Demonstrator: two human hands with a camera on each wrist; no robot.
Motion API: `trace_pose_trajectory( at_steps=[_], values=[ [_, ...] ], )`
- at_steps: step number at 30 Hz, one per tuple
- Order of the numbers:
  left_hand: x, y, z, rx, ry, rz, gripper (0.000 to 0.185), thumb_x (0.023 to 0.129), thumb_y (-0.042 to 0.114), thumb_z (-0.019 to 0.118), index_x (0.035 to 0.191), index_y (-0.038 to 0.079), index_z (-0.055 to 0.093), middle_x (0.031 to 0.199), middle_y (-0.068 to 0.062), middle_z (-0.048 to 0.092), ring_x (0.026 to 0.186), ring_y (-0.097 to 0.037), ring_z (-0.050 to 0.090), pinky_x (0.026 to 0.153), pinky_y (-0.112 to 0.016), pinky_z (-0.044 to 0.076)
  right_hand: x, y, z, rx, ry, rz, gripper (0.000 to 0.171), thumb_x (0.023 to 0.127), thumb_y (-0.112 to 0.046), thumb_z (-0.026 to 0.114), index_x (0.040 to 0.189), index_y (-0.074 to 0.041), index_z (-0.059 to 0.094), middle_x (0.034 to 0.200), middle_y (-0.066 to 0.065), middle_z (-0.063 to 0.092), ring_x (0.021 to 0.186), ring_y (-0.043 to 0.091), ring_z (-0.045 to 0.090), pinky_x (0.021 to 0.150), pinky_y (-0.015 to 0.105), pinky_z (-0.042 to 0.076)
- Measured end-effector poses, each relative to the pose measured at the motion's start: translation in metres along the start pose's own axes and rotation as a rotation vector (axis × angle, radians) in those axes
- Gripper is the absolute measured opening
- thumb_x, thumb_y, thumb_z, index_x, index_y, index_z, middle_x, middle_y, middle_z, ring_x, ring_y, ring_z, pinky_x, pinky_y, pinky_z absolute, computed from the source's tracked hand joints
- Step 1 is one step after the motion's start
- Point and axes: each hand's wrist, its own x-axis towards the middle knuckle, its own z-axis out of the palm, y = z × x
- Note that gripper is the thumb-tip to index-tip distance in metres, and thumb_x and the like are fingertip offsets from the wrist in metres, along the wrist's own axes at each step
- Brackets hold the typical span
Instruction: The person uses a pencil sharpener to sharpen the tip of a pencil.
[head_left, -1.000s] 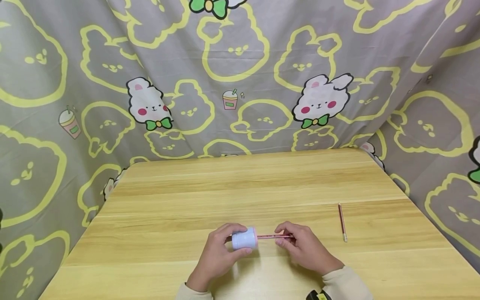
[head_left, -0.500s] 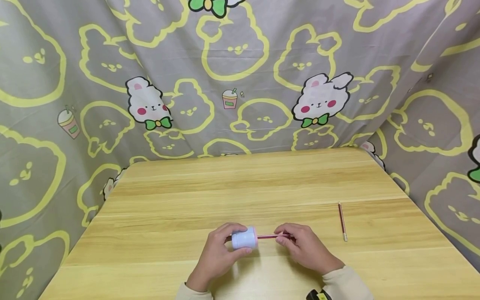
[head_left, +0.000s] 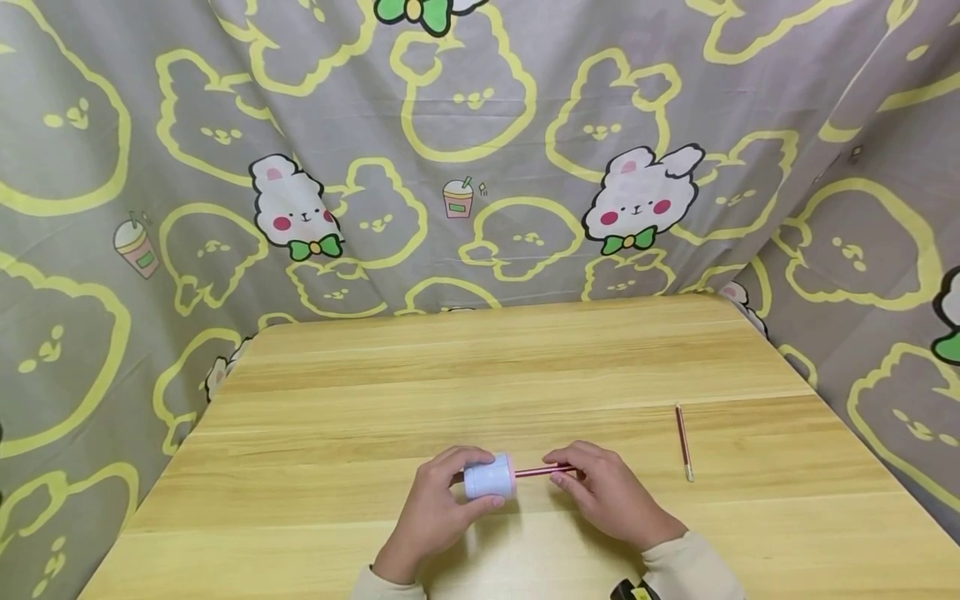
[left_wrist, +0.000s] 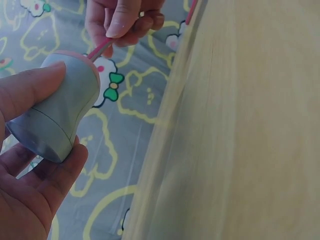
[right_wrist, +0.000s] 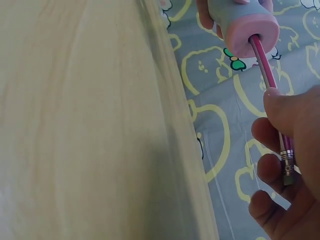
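A light-blue pencil sharpener (head_left: 487,477) with a pink end lies on its side in my left hand (head_left: 435,506), thumb and fingers on opposite sides of it. In the left wrist view the sharpener (left_wrist: 60,102) is tilted, its rounded base towards the palm. My right hand (head_left: 611,492) pinches a dark-red striped pencil (head_left: 534,472) between thumb and index finger. The pencil (right_wrist: 264,65) enters the hole in the sharpener's pink face, so its tip is hidden. Its metal band and eraser end show below the right thumb, with the other fingers loosely curled beside them.
Another dark-red pencil (head_left: 683,443) lies on the wooden table (head_left: 480,375), right of my right hand, its white end towards me. A grey curtain (head_left: 480,125) with yellow animal outlines hangs behind the table and along its sides.
My right hand has shifted very slightly left, and the pencil's visible stripes look different, as if it has turned. The left hand and the sharpener stay in place.
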Motion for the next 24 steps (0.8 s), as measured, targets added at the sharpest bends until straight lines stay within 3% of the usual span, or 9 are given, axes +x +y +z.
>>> trace_pose_trajectory(
  at_steps=[7,16,24],
  values=[
    [0.0,0.0,0.0,-0.004,0.001,-0.014,0.04,0.076,0.013,0.083,0.111,0.008,0.065,0.112,-0.005,0.064,0.094,-0.021,0.062,0.079,-0.03,0.056,0.0,0.001,-0.003,-0.006,-0.003,0.001,0.006,0.095,-0.018,0.064,0.099,-0.017,0.068,0.092,-0.006,0.065,0.079,0.001,0.055,0.066,0.023,0.052],
    [0.0,0.001,-0.001,-0.025,0.013,-0.025,0.042,0.074,0.011,0.084,0.111,0.007,0.065,0.113,-0.006,0.064,0.096,-0.023,0.062,0.08,-0.029,0.055,0.0,0.005,-0.013,-0.035,0.032,-0.009,0.009,0.092,-0.01,0.067,0.097,-0.017,0.068,0.093,-0.008,0.066,0.082,0.003,0.057,0.068,0.026,0.053],
    [-0.001,0.0,-0.002,-0.028,0.025,-0.023,0.041,0.074,0.011,0.084,0.11,0.009,0.065,0.112,-0.004,0.064,0.093,-0.021,0.061,0.079,-0.029,0.056,0.002,0.008,-0.025,-0.165,0.176,0.083,0.019,0.081,-0.001,0.076,0.091,-0.016,0.071,0.094,-0.013,0.059,0.09,0.01,0.051,0.074,0.033,0.048]
  ],
)
